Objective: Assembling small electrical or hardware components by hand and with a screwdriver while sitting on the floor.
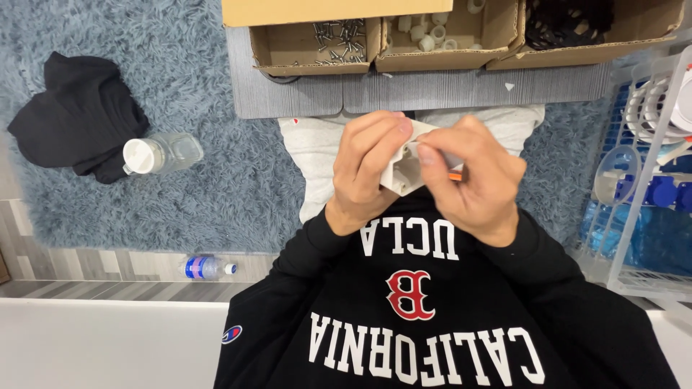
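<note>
The person's left hand and right hand meet in the middle of the view, just above the lap, and both are closed on a small white plastic part. The part is blocky and smooth, with a matte finish and a hollow opening facing the camera. Each grip is curled tight: the left fingers wrap its left side, and the right thumb and fingers pinch its top and right edge. A small orange piece shows just under the right fingers, touching the part or close beside it; which one cannot be told.

The person sits on a shaggy grey-blue rug with long soft pile. Nearer the camera, a strip of grey wood-grain floor shows at the left. Beyond the hands lies a flat ribbed grey mat, and on its far edge stand three open cardboard boxes: the left box holds loose metal screws, the middle box holds small white cylindrical pieces, and the right box holds dark items too blurred to tell.

On the rug to the left lies a crumpled black cloth, and just beside it a clear plastic jar with a white lid lies on its side. A small water bottle with a blue label lies on the floor. At the far right stands a white wire rack with blue and white objects.
</note>
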